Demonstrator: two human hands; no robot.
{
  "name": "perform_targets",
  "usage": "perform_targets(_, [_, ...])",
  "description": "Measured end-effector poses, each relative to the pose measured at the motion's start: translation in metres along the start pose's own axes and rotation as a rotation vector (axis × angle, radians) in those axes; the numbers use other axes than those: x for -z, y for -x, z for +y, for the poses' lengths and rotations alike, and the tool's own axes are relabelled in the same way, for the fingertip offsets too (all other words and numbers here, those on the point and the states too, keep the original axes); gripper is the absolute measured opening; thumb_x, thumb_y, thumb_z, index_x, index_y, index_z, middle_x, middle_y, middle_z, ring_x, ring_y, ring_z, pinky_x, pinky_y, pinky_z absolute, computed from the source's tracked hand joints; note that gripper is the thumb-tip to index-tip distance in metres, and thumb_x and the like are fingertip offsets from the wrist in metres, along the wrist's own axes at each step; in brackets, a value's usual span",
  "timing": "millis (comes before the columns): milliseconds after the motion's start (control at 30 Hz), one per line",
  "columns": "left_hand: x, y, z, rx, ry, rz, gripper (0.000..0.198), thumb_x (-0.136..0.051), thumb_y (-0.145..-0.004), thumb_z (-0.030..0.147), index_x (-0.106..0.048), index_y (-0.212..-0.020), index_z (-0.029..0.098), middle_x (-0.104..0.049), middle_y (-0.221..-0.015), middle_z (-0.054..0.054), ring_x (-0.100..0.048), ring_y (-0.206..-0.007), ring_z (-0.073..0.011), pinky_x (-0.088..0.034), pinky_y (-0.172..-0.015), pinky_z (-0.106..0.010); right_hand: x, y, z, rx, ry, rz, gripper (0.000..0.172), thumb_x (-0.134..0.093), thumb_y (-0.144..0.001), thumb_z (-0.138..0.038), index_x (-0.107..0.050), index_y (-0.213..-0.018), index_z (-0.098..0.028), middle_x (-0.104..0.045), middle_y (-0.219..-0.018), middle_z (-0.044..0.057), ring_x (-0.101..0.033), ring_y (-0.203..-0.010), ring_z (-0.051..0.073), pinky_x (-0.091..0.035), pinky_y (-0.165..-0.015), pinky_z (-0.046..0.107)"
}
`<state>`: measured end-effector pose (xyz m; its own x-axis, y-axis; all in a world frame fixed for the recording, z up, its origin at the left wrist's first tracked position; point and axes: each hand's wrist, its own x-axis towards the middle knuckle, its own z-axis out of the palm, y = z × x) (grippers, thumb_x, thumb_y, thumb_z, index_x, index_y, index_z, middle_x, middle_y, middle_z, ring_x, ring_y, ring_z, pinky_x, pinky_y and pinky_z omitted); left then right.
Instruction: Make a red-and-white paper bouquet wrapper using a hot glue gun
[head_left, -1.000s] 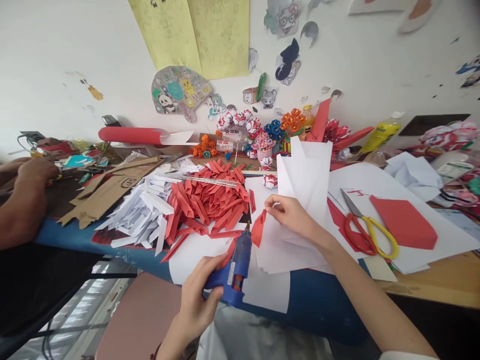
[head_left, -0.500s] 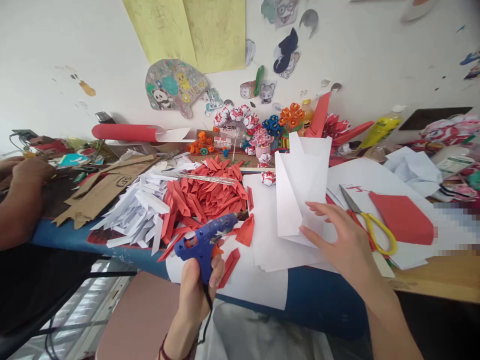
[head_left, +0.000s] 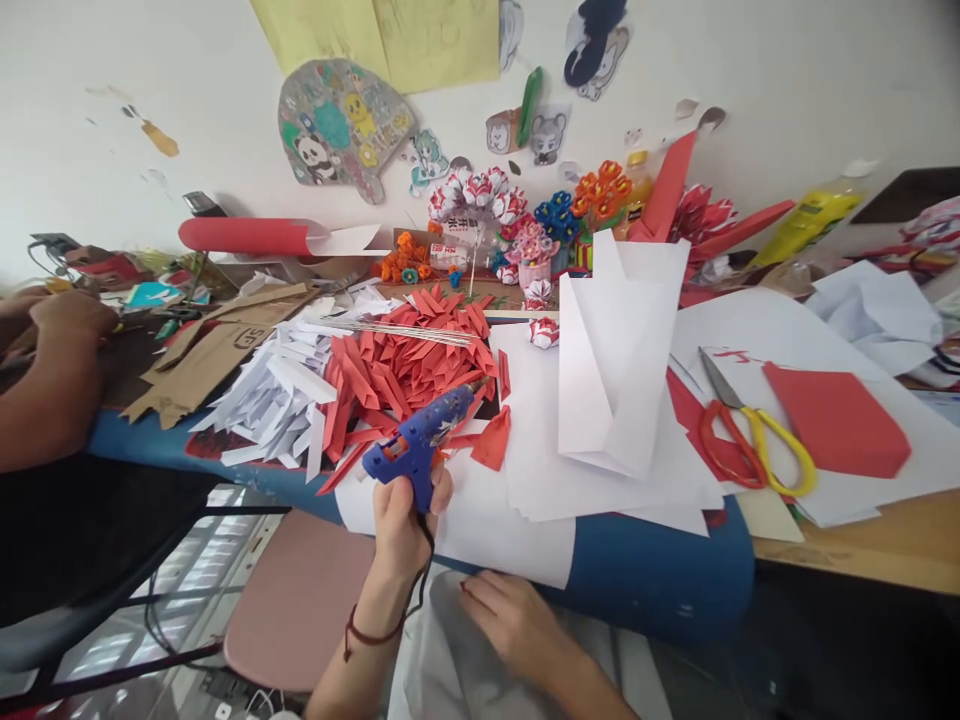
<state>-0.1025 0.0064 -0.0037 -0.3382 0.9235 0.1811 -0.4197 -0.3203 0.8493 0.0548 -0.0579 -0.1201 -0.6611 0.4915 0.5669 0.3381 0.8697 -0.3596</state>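
Note:
My left hand is wrapped round the grip of a blue hot glue gun, its nozzle pointing up and right toward a pile of folded red paper strips. A cord hangs from the grip. My right hand is low over the grey cloth on my lap, fingers bent together. A small dark red spot shows at its fingertips; what they hold, if anything, is hidden. Under the glue gun lies a white paper sheet on the table edge. A piece of red paper lies beside the nozzle.
White paper strips are heaped at the left. A folded white paper stands on sheets at the right, near scissors and a red paper sheet. Paper flowers stand behind. Another person's arm is at far left.
My right hand has left the folded white paper and dropped to my lap. The single red strip by the glue gun no longer shows on the white sheet. My left hand keeps the glue gun.

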Motion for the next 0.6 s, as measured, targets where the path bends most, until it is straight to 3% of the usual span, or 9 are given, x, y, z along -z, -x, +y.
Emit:
perform_targets(100, [0.006,0.003,0.003,-0.03,-0.038,-0.016,0.047,-0.076,-0.08,0.059,-0.074,-0.095,0.015,-0.054,-0.066,0.0,-0.041,-0.047,-0.0061,-0.032,-0.048,-0.022,-0.036,0.023,0.001,-0.097,-0.063,-0.14,0.031,-0.049,-0.095,-0.007,-0.066,-0.119,-0.018,-0.074,-0.121,0.006,-0.07,-0.105,0.02,-0.059,-0.081,0.027])
perform_targets(200, [0.012,0.005,0.005,-0.057,-0.067,-0.052,0.045,-0.075,-0.081,0.057,-0.076,-0.094,0.014,-0.054,-0.065,0.0,-0.043,-0.046,-0.0065,-0.031,-0.047,-0.022,-0.051,0.045,0.004,-0.296,-0.111,-0.241,0.051,-0.056,-0.089,-0.005,-0.059,-0.137,-0.022,-0.064,-0.141,0.006,-0.069,-0.116,0.023,-0.058,-0.092,0.028])
perform_targets(367, [0.016,0.008,0.009,-0.106,-0.094,-0.055,0.043,-0.075,-0.082,0.055,-0.078,-0.099,0.016,-0.056,-0.066,-0.001,-0.045,-0.046,-0.007,-0.033,-0.047,-0.022,-0.058,0.067,0.021,-0.577,-0.108,-0.371,0.045,-0.056,-0.087,-0.009,-0.069,-0.127,-0.027,-0.078,-0.113,0.005,-0.075,-0.103,0.026,-0.06,-0.088,0.03])
perform_targets(467, [0.015,0.009,0.012,-0.11,-0.114,-0.038,0.046,-0.075,-0.081,0.057,-0.078,-0.101,0.016,-0.057,-0.067,-0.002,-0.044,-0.046,-0.0071,-0.032,-0.047,-0.022,-0.059,0.07,0.028,-0.595,-0.103,-0.41,0.057,-0.049,-0.082,0.001,-0.069,-0.129,-0.025,-0.078,-0.114,0.005,-0.074,-0.106,0.025,-0.059,-0.091,0.03])
perform_targets(600, [0.013,0.011,0.02,-0.126,-0.149,-0.009,0.047,-0.077,-0.078,0.058,-0.078,-0.096,0.014,-0.056,-0.064,-0.002,-0.044,-0.046,-0.0075,-0.033,-0.045,-0.022,-0.052,0.063,0.016,-0.559,-0.055,-0.498,0.06,-0.058,-0.073,0.003,-0.071,-0.125,-0.023,-0.077,-0.113,0.011,-0.075,-0.093,0.029,-0.06,-0.077,0.032])
